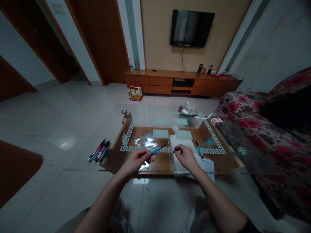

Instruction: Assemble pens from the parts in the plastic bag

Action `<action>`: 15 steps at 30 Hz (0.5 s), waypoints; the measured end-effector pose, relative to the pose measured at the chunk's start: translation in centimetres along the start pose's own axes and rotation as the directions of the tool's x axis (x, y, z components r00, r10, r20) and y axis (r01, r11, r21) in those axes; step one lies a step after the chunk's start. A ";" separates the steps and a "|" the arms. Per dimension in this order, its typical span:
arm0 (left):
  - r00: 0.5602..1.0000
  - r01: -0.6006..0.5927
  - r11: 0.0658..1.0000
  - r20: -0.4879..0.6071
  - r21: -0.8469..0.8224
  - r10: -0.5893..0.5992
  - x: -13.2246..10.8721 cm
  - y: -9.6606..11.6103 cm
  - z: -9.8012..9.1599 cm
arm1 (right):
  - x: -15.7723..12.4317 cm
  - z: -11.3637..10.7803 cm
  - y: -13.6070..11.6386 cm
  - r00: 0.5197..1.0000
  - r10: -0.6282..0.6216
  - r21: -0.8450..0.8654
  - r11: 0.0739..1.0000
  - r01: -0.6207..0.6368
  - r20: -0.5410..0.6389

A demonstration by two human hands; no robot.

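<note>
My left hand (142, 158) is closed around the rear of a blue pen (158, 149), whose dark tip end points up and to the right. Just right of that tip, my right hand (186, 157) pinches a small black piece (174, 151), which looks like a pen cap. The two hands are apart, above the glass coffee table (160, 166). Another blue and black pen (199, 150) lies beyond my right hand. At the table's left side is a pile of pens (98, 151) in blue, red and black. Clear plastic packaging (145, 141) lies behind my left hand.
White paper sheets (179, 166) lie under my right hand. A clear bottle with a blue cap (209, 142) shows at the right. At the far edge stands a dark basket (188, 110) with items in it. A flowered sofa (257, 113) borders the right side.
</note>
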State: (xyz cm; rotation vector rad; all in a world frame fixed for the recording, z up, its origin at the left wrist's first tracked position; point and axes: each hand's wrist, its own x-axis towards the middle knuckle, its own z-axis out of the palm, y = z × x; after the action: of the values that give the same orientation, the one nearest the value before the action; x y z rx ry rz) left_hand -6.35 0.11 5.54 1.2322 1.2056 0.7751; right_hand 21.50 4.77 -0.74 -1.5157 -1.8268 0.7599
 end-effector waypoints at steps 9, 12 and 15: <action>1.000 0.000 1.000 0.002 -0.015 0.001 0.4 -0.1 -0.4 | -0.2 0.3 0.1 0.995 0.025 -0.266 0.964 0.003 0.100; 1.000 0.000 1.000 0.006 -0.010 0.000 0.5 -0.1 -0.4 | -0.2 0.3 0.2 0.992 0.011 -0.296 0.955 0.028 0.129; 1.000 0.003 1.000 0.011 -0.008 -0.003 0.5 0.0 -0.3 | -0.3 0.5 0.2 0.989 0.004 -0.308 0.950 0.043 0.148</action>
State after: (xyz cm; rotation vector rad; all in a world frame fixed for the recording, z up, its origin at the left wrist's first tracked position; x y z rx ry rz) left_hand -6.55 0.69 5.41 1.2262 1.1941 0.7688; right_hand 21.27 4.52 -1.22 -1.6704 -2.1495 0.6079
